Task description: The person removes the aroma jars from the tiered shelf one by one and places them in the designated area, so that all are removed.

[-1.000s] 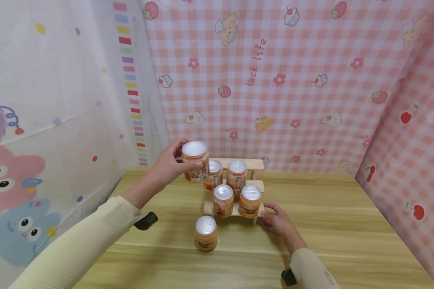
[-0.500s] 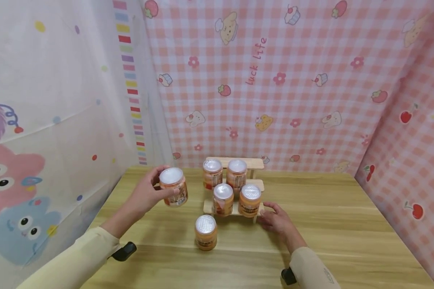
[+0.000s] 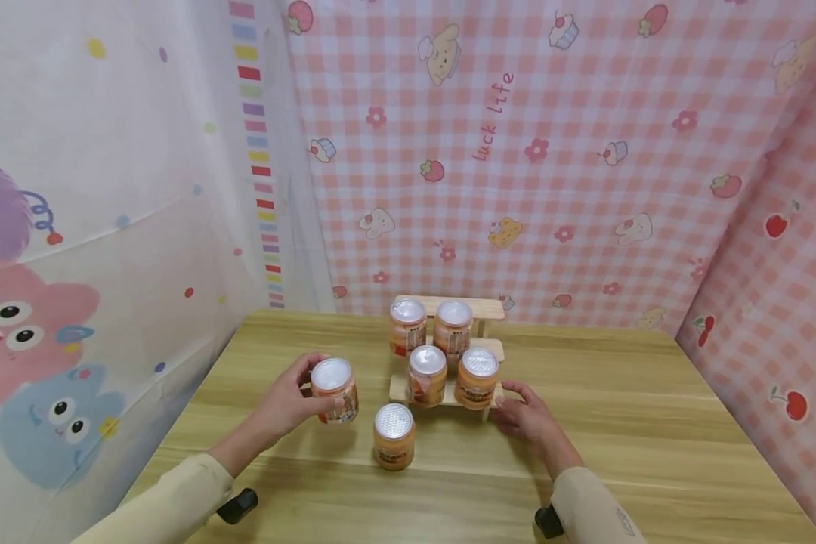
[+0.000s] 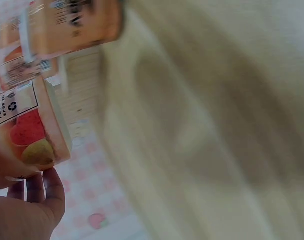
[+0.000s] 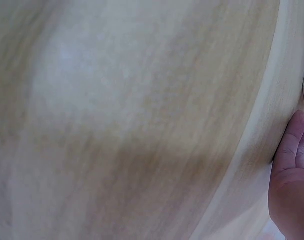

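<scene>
In the head view my left hand point(image 3: 287, 400) grips an orange-labelled can point(image 3: 335, 393) with a silver lid, thumb across its near side. The left wrist view shows the can's printed fruit side point(image 4: 34, 132), fingertips at its base. Another can point(image 3: 394, 438) stands on the table just right of it. My right hand point(image 3: 532, 423) rests its fingers at the right end of the small wooden stepped shelf point(image 3: 397, 389); they look fairly straight in the right wrist view. On the lowest step stand two cans, a left one point(image 3: 427, 378) and a right one point(image 3: 477, 380).
Two more cans, one on the left point(image 3: 408, 329) and one on the right point(image 3: 452, 330), stand on the middle step. Behind them rises the shelf's top board point(image 3: 486, 308). A pink checked cloth point(image 3: 571, 196) hangs behind the wooden table point(image 3: 619, 423), and a white printed sheet point(image 3: 143, 189) at the left.
My left hand has brought its can down from beside the shelf's upper steps, left and toward me, to near the table. The right hand stays at the shelf's end. The view has shifted slightly.
</scene>
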A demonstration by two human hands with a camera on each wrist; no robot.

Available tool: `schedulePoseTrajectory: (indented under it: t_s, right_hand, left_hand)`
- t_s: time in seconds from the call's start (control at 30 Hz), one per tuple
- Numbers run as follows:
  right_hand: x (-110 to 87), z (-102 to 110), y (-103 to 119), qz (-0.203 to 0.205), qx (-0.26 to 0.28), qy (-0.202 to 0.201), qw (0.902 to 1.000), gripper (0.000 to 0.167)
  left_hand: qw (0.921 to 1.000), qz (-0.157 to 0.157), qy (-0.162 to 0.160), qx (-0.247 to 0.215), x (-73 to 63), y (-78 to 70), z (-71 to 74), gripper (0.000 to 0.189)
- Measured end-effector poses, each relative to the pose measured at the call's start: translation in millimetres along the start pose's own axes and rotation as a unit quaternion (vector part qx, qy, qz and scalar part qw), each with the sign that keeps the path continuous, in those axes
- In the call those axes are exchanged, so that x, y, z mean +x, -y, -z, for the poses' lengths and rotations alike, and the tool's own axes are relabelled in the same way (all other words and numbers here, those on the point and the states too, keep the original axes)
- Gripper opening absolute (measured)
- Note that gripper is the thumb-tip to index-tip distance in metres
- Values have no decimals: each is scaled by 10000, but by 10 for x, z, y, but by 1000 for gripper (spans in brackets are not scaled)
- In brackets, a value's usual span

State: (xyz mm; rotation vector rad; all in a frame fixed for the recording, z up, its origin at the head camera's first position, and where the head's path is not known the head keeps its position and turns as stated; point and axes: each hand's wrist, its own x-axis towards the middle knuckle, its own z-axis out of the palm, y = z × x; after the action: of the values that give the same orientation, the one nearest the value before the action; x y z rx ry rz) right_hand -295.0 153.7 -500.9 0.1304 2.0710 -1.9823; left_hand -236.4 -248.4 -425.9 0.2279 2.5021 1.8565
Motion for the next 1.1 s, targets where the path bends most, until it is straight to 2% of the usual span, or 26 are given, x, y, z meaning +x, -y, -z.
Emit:
schedulePoseTrajectory:
  t_s: [0.17, 0.4, 0.67, 0.83, 1.1]
  right_hand:
    - [22, 25, -21, -5, 22, -53, 10000, 43]
    - [1, 26, -36, 7, 27, -31, 10000, 44]
    - [12, 6, -43, 12, 13, 9, 10000, 44]
    - [10, 3, -40, 16, 4, -5, 10000, 44]
    - [9, 0, -19, 3, 110, -15, 9999, 43]
  left_hand:
    - [9998, -32, 23, 220, -12, 204, -87, 71]
    - [9998, -102, 158, 113, -60, 371, -190, 70]
    - [9994, -92, 311, 87, -121, 445, -259, 68]
    - [9989, -196, 423, 112, -138, 487, -290, 67]
    - [9972, -147, 733, 61, -117, 442, -321, 85]
